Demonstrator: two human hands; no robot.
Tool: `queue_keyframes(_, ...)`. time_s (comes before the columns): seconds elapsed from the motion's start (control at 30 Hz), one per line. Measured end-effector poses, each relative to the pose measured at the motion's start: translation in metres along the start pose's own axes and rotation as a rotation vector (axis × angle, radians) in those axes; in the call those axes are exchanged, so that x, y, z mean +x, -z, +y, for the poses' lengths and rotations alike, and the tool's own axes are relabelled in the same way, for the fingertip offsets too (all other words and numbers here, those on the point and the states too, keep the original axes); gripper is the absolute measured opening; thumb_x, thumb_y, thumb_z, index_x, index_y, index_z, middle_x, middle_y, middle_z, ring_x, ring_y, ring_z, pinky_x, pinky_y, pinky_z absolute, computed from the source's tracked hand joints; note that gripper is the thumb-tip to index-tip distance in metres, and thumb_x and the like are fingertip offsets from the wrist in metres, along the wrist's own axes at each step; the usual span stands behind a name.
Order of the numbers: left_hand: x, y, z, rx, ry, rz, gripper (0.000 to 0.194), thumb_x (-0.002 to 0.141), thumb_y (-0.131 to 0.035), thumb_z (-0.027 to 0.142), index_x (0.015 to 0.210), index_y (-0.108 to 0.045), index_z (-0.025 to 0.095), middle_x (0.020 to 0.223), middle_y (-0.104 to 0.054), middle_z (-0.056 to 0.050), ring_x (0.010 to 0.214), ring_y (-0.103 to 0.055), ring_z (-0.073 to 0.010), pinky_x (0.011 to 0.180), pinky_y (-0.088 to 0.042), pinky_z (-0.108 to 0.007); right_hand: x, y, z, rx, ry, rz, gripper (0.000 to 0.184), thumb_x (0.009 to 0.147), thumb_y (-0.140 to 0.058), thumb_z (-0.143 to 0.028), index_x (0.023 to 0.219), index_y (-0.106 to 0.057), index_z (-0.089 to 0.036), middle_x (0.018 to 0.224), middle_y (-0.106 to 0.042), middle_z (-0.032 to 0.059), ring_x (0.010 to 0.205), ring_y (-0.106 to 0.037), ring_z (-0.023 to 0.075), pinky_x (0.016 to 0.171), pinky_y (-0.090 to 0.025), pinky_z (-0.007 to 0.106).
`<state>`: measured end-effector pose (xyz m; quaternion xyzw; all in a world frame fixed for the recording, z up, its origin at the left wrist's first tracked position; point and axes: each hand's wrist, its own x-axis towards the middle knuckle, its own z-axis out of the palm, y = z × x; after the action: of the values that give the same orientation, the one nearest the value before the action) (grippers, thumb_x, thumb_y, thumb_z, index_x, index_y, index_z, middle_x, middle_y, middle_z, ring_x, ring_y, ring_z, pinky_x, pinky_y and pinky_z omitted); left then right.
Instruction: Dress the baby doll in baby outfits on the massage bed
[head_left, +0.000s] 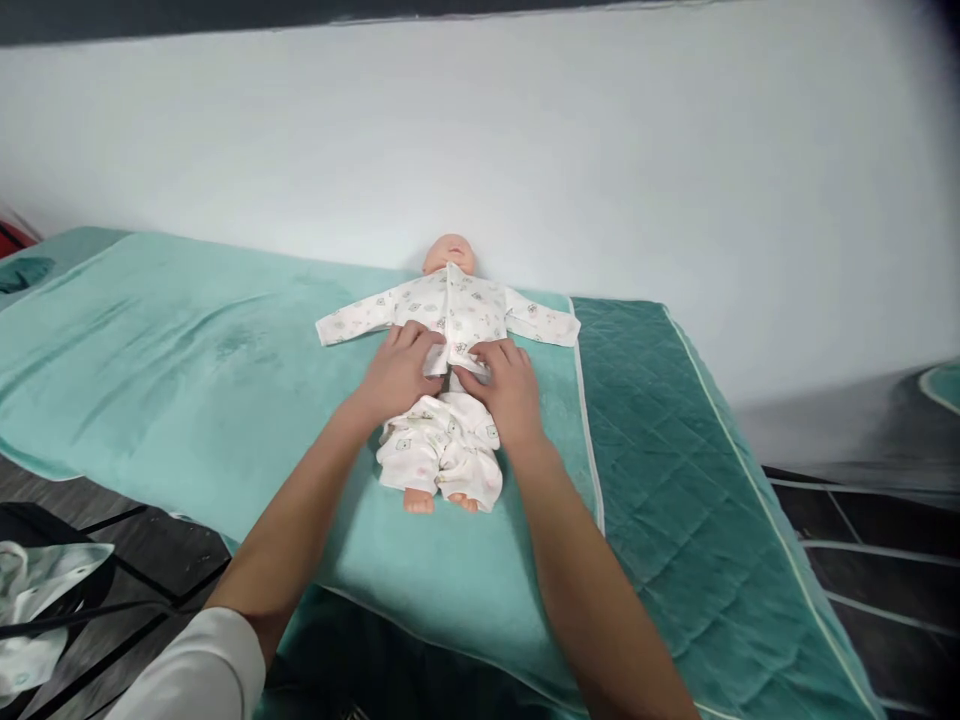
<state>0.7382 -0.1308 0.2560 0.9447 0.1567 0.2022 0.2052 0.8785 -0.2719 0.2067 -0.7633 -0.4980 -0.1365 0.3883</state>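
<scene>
A baby doll (448, 254) lies on its back, its head toward the wall and its feet toward me. It wears a white printed baby shirt (472, 305), sleeves spread out to both sides. Bunched white printed baby pants (439, 440) cover its legs, with the feet showing below. My left hand (401, 370) pinches the shirt's lower hem left of the front opening, thumb beneath and fingers on top. On the other side of that opening, my right hand (508, 385) grips the hem in the same way. The fingers partly hide the doll's waist.
A light green cover (225, 400) lies over the bed beneath the doll. To the right shows a darker green quilted cover (660, 450). Behind the bed stands a white wall (480, 130). Pale cloth (45, 600) hangs at the lower left, above the dark floor (165, 540).
</scene>
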Motion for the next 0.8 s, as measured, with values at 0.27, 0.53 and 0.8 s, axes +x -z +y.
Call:
queue_keyframes(0.27, 0.009, -0.019, -0.011, -0.268, 0.232, 0.394, 0.014, 0.094, -0.056, 0.025, 0.086, -0.065, 0.019, 0.083, -0.066, -0.003, 0.085, -0.060, -0.0204, 0.082, -0.047, -0.033, 0.001, -0.005, 0.001, -0.118, 0.071, 0.068, 0.026, 0.105, -0.052, -0.043, 0.099, -0.065, -0.021, 0.095, -0.066, 0.0084, 0.091, -0.055, 0.0253, 0.080, -0.043, 0.036)
queue_keyframes(0.53, -0.012, -0.014, -0.078, -1.051, 0.718, 0.917, 0.054, 0.082, -0.069, 0.069, 0.089, -0.064, 0.016, 0.074, -0.061, -0.001, 0.064, -0.055, -0.0116, 0.055, -0.045, -0.023, 0.000, -0.003, 0.007, 0.415, -0.431, 0.231, 0.025, 0.098, -0.056, -0.047, 0.095, -0.055, -0.022, 0.075, -0.056, -0.0015, 0.068, -0.054, 0.0156, 0.065, -0.048, 0.030)
queue_keyframes(0.8, -0.042, 0.001, -0.098, -0.369, 0.769, 0.677, 0.053, 0.099, -0.042, 0.063, 0.068, -0.051, 0.021, 0.054, -0.053, -0.002, 0.055, -0.050, -0.0159, 0.058, -0.035, -0.028, -0.007, 0.035, 0.053, 0.651, -0.638, 0.401, 0.042, 0.079, -0.064, -0.038, 0.118, -0.061, -0.022, 0.066, -0.050, -0.0082, 0.058, -0.054, 0.0120, 0.056, -0.055, 0.026)
